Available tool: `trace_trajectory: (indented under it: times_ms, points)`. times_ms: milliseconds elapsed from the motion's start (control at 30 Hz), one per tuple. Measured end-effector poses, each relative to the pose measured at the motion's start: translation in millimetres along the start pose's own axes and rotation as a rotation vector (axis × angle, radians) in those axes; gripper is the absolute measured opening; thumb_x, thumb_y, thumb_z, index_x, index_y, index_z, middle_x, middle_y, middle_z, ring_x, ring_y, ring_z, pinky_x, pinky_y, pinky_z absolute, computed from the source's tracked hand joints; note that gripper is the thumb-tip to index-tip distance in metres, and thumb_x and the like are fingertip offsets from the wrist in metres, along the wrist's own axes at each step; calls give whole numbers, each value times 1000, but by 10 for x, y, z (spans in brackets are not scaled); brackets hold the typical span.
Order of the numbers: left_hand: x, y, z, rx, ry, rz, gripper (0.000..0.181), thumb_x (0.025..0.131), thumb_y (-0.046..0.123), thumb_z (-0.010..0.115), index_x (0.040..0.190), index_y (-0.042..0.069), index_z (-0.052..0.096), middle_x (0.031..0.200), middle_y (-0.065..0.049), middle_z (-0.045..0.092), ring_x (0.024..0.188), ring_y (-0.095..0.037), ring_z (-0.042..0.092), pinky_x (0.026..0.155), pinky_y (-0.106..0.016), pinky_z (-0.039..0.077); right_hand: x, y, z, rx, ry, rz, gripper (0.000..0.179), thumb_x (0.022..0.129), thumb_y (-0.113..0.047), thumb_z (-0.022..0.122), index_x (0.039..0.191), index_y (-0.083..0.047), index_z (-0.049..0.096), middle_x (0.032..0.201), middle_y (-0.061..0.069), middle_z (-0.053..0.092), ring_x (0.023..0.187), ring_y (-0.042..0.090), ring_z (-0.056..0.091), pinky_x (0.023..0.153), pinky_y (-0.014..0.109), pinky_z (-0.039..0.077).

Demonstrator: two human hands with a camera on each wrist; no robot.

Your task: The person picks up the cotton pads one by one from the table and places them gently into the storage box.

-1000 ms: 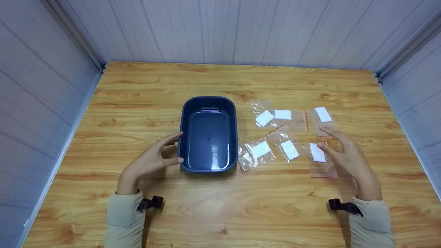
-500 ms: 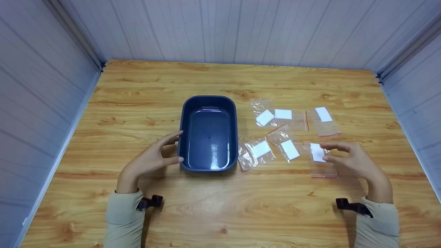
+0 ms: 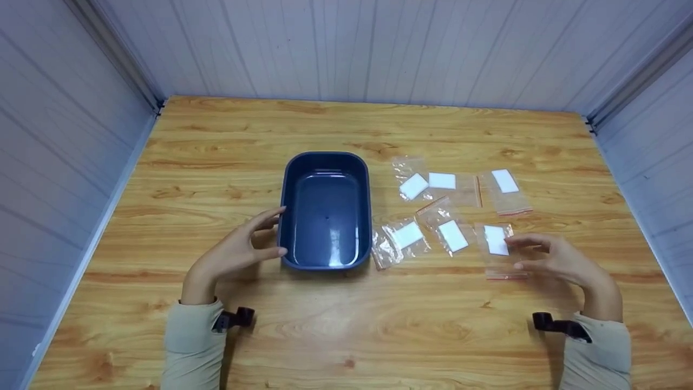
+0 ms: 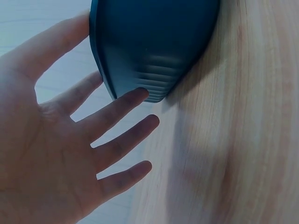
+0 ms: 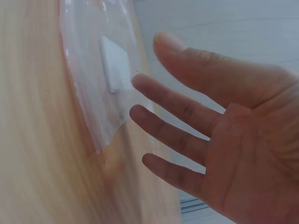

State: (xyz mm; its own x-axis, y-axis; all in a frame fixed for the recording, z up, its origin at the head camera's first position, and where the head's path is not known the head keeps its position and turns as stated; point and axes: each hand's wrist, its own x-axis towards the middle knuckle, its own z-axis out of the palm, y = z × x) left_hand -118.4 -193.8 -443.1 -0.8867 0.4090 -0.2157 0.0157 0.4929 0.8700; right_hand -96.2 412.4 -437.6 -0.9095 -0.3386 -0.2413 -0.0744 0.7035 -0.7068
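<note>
A dark blue rectangular tub [image 3: 327, 216] stands on the wooden table, left of several clear zip bags. My left hand [image 3: 233, 252] is at the tub's left side, thumb and index fingertips at its rim. In the left wrist view, the other fingers of that hand [image 4: 51, 144] are spread and fairly straight beside the tub's wall [image 4: 154, 42]. At the right, my right hand [image 3: 568, 262] hovers with loosely bent fingers over the near right zip bag [image 3: 501, 265], which contains a white rectangular piece [image 3: 496, 240]. The right wrist view shows nothing held in the hand [image 5: 252, 144].
Other zip bags with white pieces lie between tub and right hand: a far right bag [image 3: 513, 205], a middle bag [image 3: 433, 216], a bag by the tub [image 3: 387, 254], and two overlapping far bags. Panelled walls [image 3: 346, 49] enclose the table [image 3: 346, 325].
My right hand has shifted toward me and slightly right, from between the two right-hand bags to over the near one. My left hand and the tub look unmoved.
</note>
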Motion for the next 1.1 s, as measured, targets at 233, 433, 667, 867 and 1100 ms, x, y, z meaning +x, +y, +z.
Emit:
trace_trajectory:
  times_ms: [233, 433, 667, 867, 1100]
  points:
    - [-36, -6, -14, 4, 5, -9, 81, 88, 38, 76, 155, 26, 32, 153, -14, 39, 142, -37, 32, 113, -66, 18, -23, 111, 90, 38, -5, -62, 58, 81, -14, 82, 132, 2, 59, 129, 22, 61, 115, 4, 55, 93, 10, 39]
    - [-40, 1, -4, 0, -4, -19, 82, 87, 39, 76, 155, 28, 31, 153, -15, 39, 142, -36, 32, 113, -66, 17, -122, 209, 166, -71, 30, -26, 64, 77, -24, 85, 133, -5, 59, 132, 18, 57, 118, -5, 42, 97, 7, 25]
    - [-6, -4, -17, -6, -3, -2, 81, 88, 38, 76, 155, 26, 32, 154, -13, 38, 142, -36, 31, 113, -66, 17, -82, 197, 189, -112, 58, 30, 60, 80, -26, 83, 132, -4, 60, 129, 18, 56, 120, 27, 50, 97, 16, 33]
    - [36, 13, -36, -24, -18, 20, 82, 86, 32, 79, 154, 18, 34, 156, -12, 36, 143, -38, 30, 115, -62, 19, -30, 168, 209, -153, 91, 18, 51, 81, -18, 82, 126, -3, 64, 122, 17, 58, 114, 37, 55, 92, 12, 37]
    - [74, 97, -82, 7, -31, 9, 85, 82, 26, 83, 152, 14, 35, 155, -14, 36, 143, -38, 28, 115, -62, 17, 2, 180, 283, -211, 208, -93, 36, 79, -9, 83, 113, -5, 72, 107, 9, 64, 97, 15, 60, 85, 10, 42]
